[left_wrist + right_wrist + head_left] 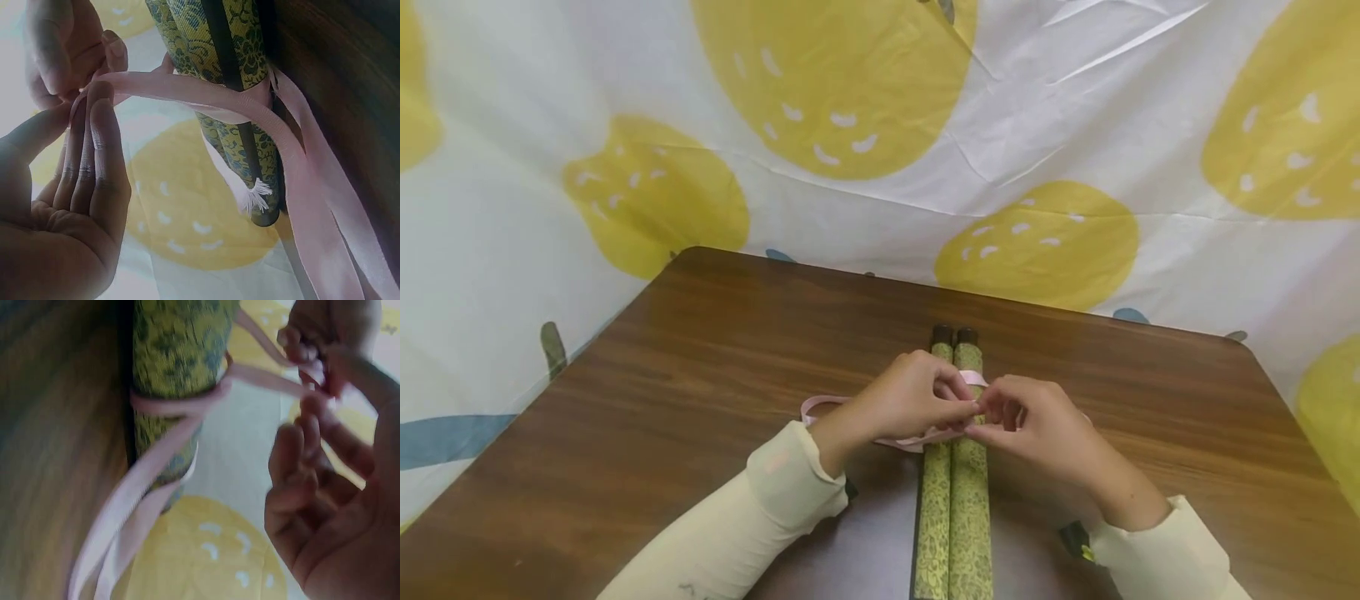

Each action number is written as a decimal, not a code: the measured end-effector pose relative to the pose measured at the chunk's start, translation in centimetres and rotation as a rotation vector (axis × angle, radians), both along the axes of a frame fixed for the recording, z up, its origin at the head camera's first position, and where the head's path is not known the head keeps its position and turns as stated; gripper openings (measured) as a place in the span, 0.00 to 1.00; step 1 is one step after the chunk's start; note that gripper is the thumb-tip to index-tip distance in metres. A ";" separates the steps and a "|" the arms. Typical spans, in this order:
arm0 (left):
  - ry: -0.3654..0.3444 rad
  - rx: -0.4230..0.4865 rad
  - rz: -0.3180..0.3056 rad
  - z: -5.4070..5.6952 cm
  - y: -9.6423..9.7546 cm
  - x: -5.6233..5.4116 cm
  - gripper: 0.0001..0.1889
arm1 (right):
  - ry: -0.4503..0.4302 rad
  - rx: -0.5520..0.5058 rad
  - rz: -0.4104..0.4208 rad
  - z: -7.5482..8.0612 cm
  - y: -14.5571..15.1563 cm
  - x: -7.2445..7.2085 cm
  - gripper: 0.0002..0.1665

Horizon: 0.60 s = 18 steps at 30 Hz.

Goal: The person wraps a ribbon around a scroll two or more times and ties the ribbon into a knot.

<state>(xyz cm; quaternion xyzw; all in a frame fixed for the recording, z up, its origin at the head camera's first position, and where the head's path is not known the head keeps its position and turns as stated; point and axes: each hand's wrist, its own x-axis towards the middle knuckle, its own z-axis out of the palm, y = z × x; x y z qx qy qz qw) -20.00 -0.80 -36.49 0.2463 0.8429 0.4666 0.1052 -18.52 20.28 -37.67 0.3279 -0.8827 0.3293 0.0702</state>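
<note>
Two green-and-gold brocade rolls (970,517) of a scroll lie side by side on the table, their black end knobs (967,336) pointing away from me. A pink ribbon (250,106) wraps around them, and its loose lengths trail off to both sides. Just above the rolls, my left hand (917,396) pinches the ribbon between thumb and fingertips. Facing it, my right hand (1045,421) also pinches ribbon, with fingertips close against the left ones. In the left wrist view, one ribbon end shows a frayed white fringe (257,195). The fingers partly hide the gathered ribbon between them.
A brown wood-grain table (700,350) spreads beneath the scroll, with rounded far corners. Behind and beside it hangs a white cloth (850,208) printed with yellow lemons.
</note>
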 end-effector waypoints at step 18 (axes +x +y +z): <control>0.072 -0.071 0.046 0.6 -0.7 0.9 0.09 | 0.116 -0.003 -0.194 -0.4 -2.9 1.3 0.03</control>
